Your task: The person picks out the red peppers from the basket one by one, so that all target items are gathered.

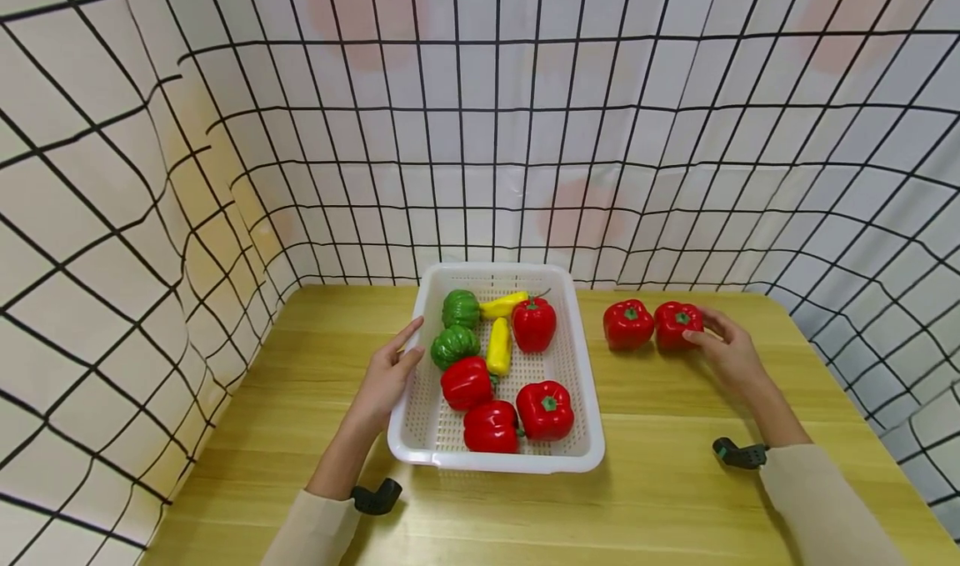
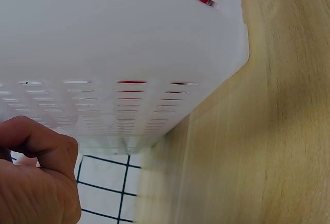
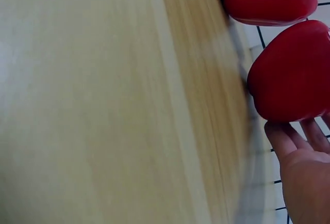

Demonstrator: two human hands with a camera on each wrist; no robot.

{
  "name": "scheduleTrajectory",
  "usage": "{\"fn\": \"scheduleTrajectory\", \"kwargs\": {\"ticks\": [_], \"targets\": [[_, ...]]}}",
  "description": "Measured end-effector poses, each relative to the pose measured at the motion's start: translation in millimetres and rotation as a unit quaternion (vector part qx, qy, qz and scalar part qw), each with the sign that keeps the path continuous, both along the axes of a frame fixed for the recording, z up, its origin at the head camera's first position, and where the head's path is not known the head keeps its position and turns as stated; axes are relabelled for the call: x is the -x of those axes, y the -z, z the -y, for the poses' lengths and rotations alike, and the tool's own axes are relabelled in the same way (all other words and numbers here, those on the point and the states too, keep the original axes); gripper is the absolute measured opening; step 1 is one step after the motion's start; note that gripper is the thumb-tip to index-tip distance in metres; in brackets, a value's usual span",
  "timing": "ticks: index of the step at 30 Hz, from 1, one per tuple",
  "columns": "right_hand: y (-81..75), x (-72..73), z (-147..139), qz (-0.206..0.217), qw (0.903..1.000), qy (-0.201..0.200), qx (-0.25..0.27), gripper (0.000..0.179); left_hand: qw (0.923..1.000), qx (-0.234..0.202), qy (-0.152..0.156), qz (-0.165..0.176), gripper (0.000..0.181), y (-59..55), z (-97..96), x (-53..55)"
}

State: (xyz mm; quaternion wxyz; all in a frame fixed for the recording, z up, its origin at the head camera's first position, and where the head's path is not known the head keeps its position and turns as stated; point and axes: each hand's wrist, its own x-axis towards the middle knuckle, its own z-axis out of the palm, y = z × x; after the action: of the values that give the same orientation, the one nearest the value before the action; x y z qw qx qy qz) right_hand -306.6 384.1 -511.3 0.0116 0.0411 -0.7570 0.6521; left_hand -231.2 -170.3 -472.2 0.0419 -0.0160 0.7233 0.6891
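Observation:
A white plastic basket (image 1: 495,463) stands at mid-table, and my left hand (image 1: 384,380) holds its left rim. In the left wrist view, that hand's bent fingers (image 2: 36,139) lie against the slotted basket wall (image 2: 103,38). On the right, my right hand (image 1: 731,353) grips a red bell pepper (image 1: 675,323), thumb at its front and fingers around its far right side. Close to its left sits another red bell pepper (image 1: 627,324) on the table. The right wrist view shows the gripped pepper (image 3: 294,74) from below, fingers (image 3: 281,140) touching it.
Inside the basket lie several red bell peppers (image 1: 545,410), two green ribbed vegetables (image 1: 454,347) and two yellow peppers (image 1: 498,347). The wooden table (image 1: 660,483) ends at a white grid-patterned curtain (image 1: 480,132) on its back and sides.

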Motion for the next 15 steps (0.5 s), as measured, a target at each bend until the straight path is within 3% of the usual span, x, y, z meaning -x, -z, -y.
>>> {"fn": "scheduleTrajectory", "kwargs": {"ticks": [6, 15], "targets": [[7.8, -0.8, -0.8, 0.031, 0.9941, -0.042, 0.095, 0.071, 1.0, 0.002, 0.005, 0.0, 0.053, -0.2, -0.9, 0.3], [5.7, -5.6, -2.6, 0.019, 0.9969, -0.041, 0.064, 0.069, 1.0, -0.003, 0.007, -0.003, 0.053, -1.3, -1.2, -0.7]]}}
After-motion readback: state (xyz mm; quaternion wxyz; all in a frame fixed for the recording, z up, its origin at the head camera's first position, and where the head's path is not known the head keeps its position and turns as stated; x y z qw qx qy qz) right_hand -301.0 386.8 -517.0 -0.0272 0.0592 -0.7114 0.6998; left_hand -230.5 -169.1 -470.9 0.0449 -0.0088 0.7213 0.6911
